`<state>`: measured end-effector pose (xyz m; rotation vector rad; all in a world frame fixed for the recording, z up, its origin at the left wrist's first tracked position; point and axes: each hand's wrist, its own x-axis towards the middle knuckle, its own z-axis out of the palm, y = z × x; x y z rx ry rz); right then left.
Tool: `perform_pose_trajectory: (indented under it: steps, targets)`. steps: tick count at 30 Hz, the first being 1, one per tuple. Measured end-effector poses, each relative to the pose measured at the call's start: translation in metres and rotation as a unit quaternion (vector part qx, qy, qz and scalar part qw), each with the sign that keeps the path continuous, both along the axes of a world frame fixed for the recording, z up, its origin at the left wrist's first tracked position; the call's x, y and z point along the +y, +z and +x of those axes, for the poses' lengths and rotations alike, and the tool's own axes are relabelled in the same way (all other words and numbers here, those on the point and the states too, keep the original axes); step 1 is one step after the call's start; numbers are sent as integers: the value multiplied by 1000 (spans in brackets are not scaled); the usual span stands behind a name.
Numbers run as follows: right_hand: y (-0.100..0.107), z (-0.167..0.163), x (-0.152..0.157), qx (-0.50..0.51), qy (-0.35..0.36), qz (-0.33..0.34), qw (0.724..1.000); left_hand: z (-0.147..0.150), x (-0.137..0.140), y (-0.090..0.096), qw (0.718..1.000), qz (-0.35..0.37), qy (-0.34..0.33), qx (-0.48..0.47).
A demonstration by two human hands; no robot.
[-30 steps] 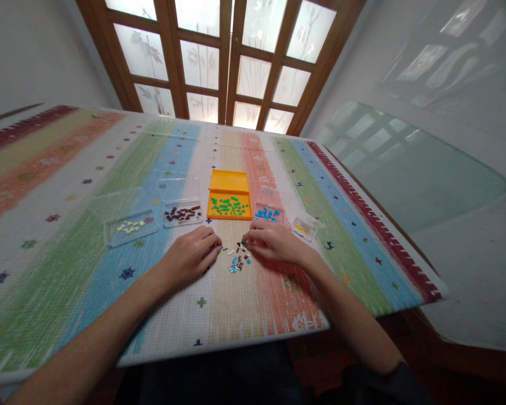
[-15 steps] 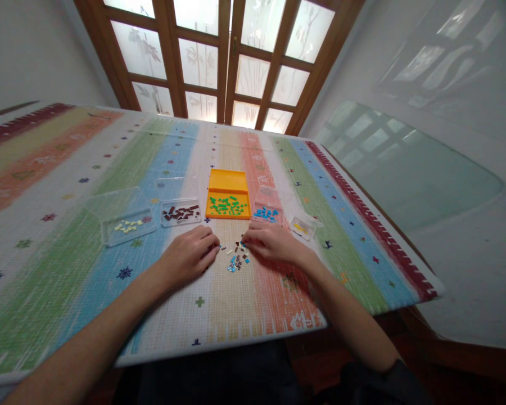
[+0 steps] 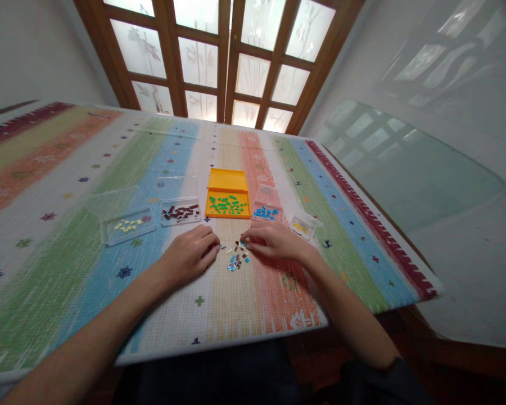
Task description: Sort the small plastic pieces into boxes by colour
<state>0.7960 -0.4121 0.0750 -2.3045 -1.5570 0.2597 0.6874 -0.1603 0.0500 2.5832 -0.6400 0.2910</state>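
Several tiny blue, brown and cream building bricks (image 3: 237,260) lie loose on the tablecloth between my hands. To their left, my left hand (image 3: 196,250) rests on the cloth with curled fingers, its fingertips beside a few small pieces. My right hand (image 3: 265,241) is at the upper right of the pile, thumb and fingers pinched together at a small piece too tiny to name. Just beyond the hands stands an open orange box (image 3: 208,211) holding many green bricks (image 3: 227,205).
Clear boxes stand in a row: one with cream bricks (image 3: 127,225), one with brown bricks (image 3: 180,212), one with blue bricks (image 3: 266,213), and a small one with yellow bricks (image 3: 299,228). The striped tablecloth (image 3: 168,315) ends at the near edge.
My right hand has shifted very slightly at the edge of the pile. My left hand and the boxes look the same.
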Motion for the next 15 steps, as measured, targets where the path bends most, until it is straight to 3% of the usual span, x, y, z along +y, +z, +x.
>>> perform_pose_trajectory:
  steps: [15]
  targets:
    - [2,-3,3,-18,-10,-18,1000,6,-3,-2,1000,-7,-2,-12]
